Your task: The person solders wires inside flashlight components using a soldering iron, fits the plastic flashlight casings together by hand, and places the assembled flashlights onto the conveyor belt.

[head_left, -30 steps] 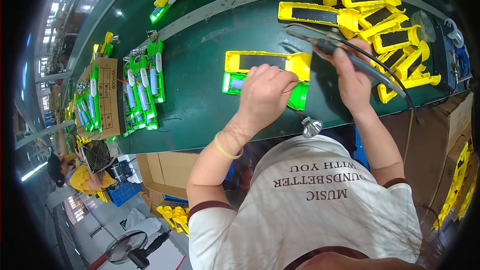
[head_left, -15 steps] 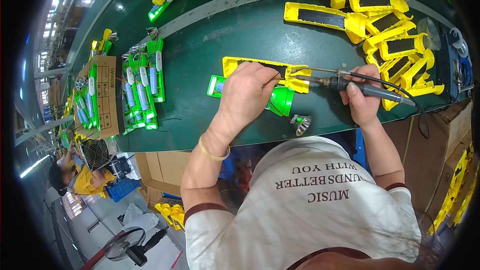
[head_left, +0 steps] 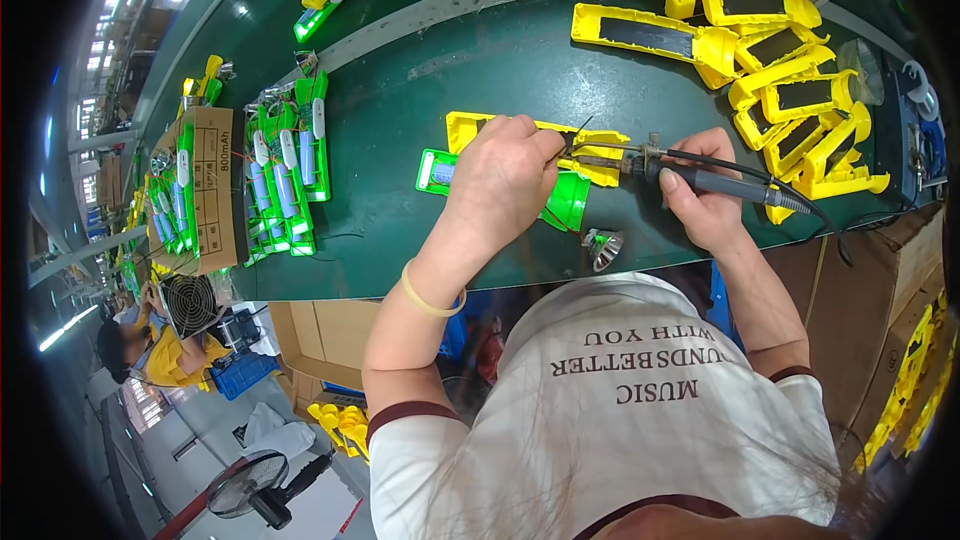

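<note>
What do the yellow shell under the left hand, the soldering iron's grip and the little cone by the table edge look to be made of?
Yellow shell: likely moulded plastic, with a uniform bright colour and slight gloss. Soldering iron in the right hand: grey, matt handle, probably plastic or rubber; bare metal toward the tip. Small cone: mirror-bright, so metal or metallised plastic; I cannot tell which. The left hand covers part of the shell.

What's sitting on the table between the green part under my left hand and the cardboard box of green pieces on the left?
In the head view, only bare dark green table lies between the green part and the cardboard box with its green pieces.
</note>
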A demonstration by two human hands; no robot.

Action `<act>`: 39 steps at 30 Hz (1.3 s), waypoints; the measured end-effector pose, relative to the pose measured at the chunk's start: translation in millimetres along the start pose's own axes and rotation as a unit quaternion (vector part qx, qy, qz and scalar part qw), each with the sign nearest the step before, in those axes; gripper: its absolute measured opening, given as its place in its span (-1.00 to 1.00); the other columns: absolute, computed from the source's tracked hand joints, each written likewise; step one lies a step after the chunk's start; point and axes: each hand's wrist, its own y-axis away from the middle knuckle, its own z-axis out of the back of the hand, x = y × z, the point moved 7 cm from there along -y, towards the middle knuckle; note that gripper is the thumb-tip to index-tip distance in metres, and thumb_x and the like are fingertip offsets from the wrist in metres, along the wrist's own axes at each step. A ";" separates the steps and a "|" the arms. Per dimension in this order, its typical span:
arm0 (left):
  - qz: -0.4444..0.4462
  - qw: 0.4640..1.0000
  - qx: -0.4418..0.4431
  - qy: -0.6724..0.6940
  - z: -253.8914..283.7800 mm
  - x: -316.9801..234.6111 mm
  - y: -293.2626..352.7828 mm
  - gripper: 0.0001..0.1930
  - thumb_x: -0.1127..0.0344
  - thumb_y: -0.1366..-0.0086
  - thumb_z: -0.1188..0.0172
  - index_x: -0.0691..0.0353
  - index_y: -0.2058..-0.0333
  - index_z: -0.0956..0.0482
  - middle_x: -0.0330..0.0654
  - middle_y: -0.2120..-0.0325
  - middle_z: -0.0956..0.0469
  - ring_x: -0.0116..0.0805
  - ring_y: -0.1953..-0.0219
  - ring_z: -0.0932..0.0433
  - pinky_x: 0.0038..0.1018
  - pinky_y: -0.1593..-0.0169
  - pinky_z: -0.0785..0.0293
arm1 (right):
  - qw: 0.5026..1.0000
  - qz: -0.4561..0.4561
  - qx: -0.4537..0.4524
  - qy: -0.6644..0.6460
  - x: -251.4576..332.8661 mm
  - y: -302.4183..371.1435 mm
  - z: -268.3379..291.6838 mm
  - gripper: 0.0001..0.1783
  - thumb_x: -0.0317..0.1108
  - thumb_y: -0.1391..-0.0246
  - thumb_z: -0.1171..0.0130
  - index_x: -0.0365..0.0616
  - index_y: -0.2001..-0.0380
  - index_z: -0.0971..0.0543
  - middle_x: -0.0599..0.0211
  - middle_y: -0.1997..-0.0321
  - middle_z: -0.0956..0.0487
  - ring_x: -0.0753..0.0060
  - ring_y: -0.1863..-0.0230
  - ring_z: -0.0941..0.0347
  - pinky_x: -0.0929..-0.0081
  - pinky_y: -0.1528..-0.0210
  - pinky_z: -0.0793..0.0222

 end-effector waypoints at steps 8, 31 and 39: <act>-0.002 1.000 0.004 -0.008 -1.9 2.0 0.4 -0.94 0.50 0.05 -0.15 0.26 0.52 -0.50 -0.13 0.61 -0.41 -0.15 0.47 -0.42 -0.33 0.36 -0.37 | 0.991 0.101 -0.036 -0.077 23.5 10.3 9.9 -0.71 -0.37 -0.03 -0.10 -0.14 0.30 -0.20 0.23 0.38 -0.36 0.54 0.61 -0.34 0.68 0.60 -0.27; 0.080 0.991 -0.018 0.108 23.7 -11.6 9.7 -0.83 0.39 0.08 -0.30 0.25 0.45 -0.55 -0.17 0.51 -0.50 -0.32 0.49 -0.48 -0.50 0.43 -0.40 | 0.982 -0.006 -0.046 -0.181 13.4 -6.2 -4.9 -0.75 -0.43 -0.13 0.03 -0.19 0.21 -0.14 0.09 0.23 -0.43 0.25 0.16 -0.49 0.41 0.17 -0.50; 0.284 0.665 -0.107 0.682 21.7 10.1 54.1 -0.77 0.64 -0.08 -0.12 0.36 0.26 -0.41 -0.14 0.39 -0.52 -0.36 0.32 -0.55 -0.45 0.24 -0.55 | 0.988 0.070 -0.098 -0.092 22.2 -0.8 -3.8 -0.72 -0.41 -0.06 -0.08 -0.12 0.22 -0.22 0.26 0.35 -0.43 0.51 0.41 -0.38 0.63 0.48 -0.24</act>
